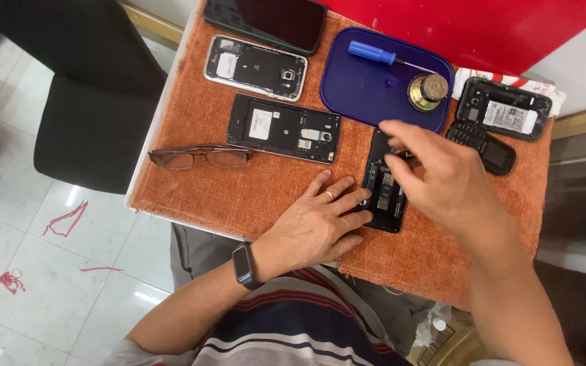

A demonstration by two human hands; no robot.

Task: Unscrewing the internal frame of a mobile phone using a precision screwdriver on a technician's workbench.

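Black opened phone (pixel 382 196), back removed, internals exposed, under both hands

Rust-orange cloth (pixel 239 196) covers the surface, dark blue lid (pixel 361 91) holds a blue-handled screwdriver (pixel 372 52), brown-tinted glasses (pixel 200 157), black opened phone (pixel 382 186), red panel (pixel 483 27) behind, shirt (pixel 306 325) striped navy, red, white.

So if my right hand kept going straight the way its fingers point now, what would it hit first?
Probably the blue tray. Your right hand points up and left over the opened phone, whose top edge sits just below the tray's rim. The hand's height above it is unclear.
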